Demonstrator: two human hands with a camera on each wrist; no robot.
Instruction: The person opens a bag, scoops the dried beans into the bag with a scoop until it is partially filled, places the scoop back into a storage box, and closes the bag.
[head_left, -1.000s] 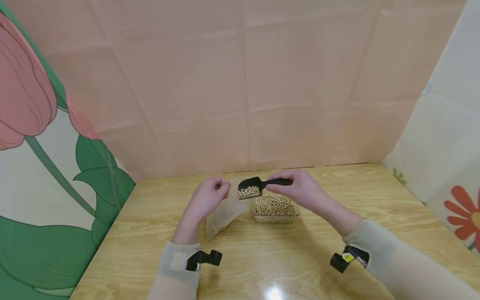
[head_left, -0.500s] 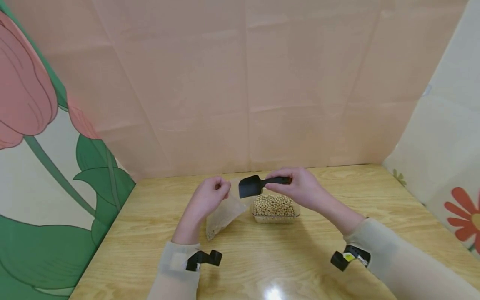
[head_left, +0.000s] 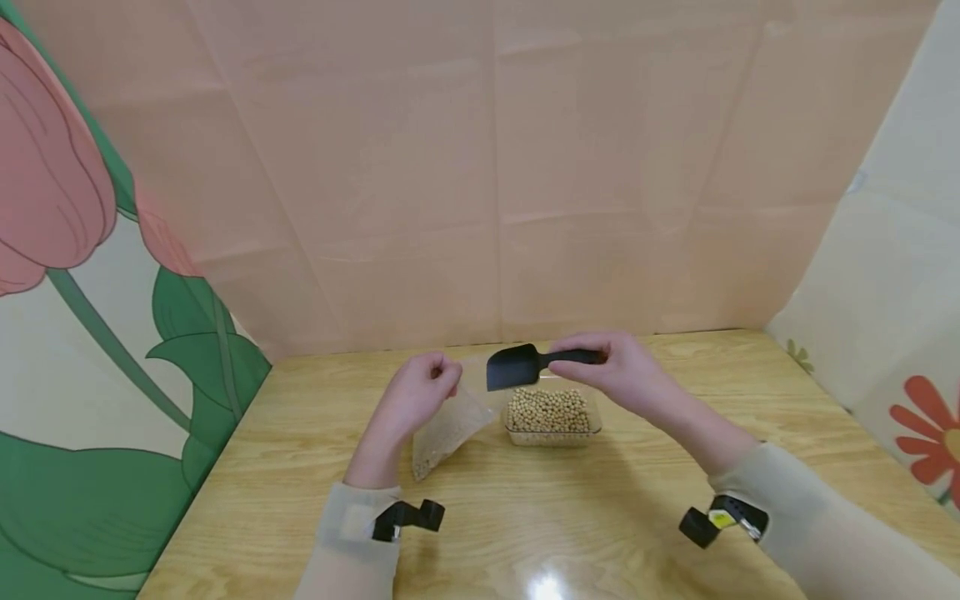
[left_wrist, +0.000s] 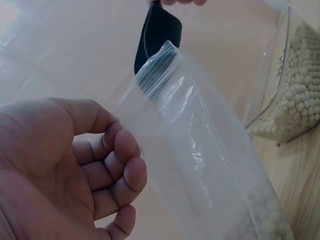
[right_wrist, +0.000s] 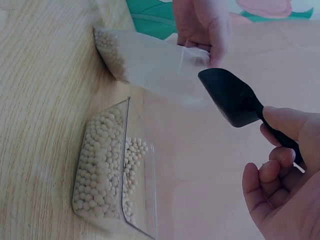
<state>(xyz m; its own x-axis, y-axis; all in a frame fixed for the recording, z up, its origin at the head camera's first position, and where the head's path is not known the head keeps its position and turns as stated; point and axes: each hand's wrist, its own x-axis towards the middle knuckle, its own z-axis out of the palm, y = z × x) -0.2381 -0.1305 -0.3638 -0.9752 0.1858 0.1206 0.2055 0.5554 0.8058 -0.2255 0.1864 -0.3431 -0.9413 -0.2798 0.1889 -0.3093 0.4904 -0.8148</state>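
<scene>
Head view first: where is the scoop [head_left: 513,367]?

In the air over the table [head_left: 277,475], between the two hands, with its blade pointing toward the left one.

How is it held?

The right hand [head_left: 618,362] pinches the handle [right_wrist: 286,142] with thumb and fingertip, the gap between them no wider than the handle itself. In the right wrist view the lower fingers curl loosely.

Is the blade inside the bag [head_left: 450,433]?

I can't tell. The left wrist view shows part of it through the clear plastic at the mouth, but it could be in the bag or just behind it.

And the left hand [head_left: 422,385]?

Its thumb and a fingertip are drawn together on the bag's top edge, the remaining fingers bent in. The bag hangs slanted from there, with small pale balls [right_wrist: 111,52] gathered in its bottom corner.

What stands beside it?

A clear box [head_left: 551,437] on the table, just right of the bag and partly below the scoop, holding more of the same balls.

Farther out?

A pink sheet [head_left: 375,167] behind the table, a painted tulip [head_left: 45,167] at left and a red flower [head_left: 926,429] at right.
</scene>
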